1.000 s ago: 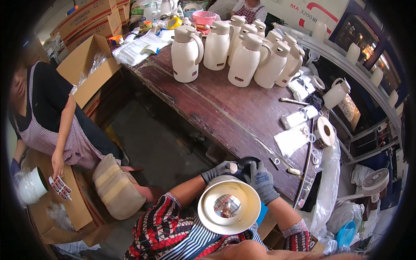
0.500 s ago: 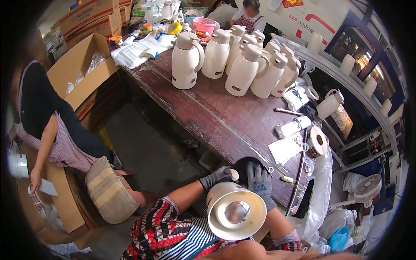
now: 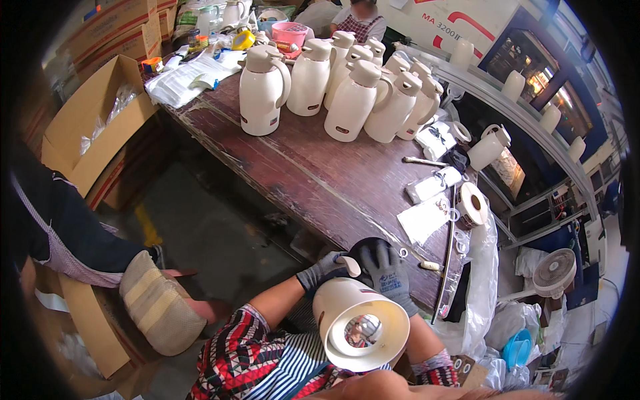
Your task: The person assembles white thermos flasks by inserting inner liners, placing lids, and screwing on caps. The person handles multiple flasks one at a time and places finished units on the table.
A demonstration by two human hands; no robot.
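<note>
A cream thermos jug (image 3: 349,297) lies tilted in front of my chest, its wide open end facing me. Inside it a shiny round liner (image 3: 363,330) shows. My gloved left hand (image 3: 321,270) closes at the jug's far left side, around a pale curved tip (image 3: 349,267) that looks like part of the handle. At the far end of the jug is a black rounded piece (image 3: 363,249); whether it is attached, I cannot tell. My gloved right hand (image 3: 392,280) curls over this piece, close to the jug's right side. Its fingertips are partly hidden.
Several finished-looking cream jugs (image 3: 353,100) stand on the worn brown table (image 3: 287,180). A label roll (image 3: 472,205), wrapped packets (image 3: 433,185) and a white sheet (image 3: 424,220) lie along its right side. A co-worker (image 3: 67,227) is at left by open cartons (image 3: 100,127). A fan (image 3: 555,273) stands right.
The view has shifted, so the table and jugs sit further left. Both hands keep hold, and the jug has tilted slightly. The co-worker at left has moved toward the picture's edge.
</note>
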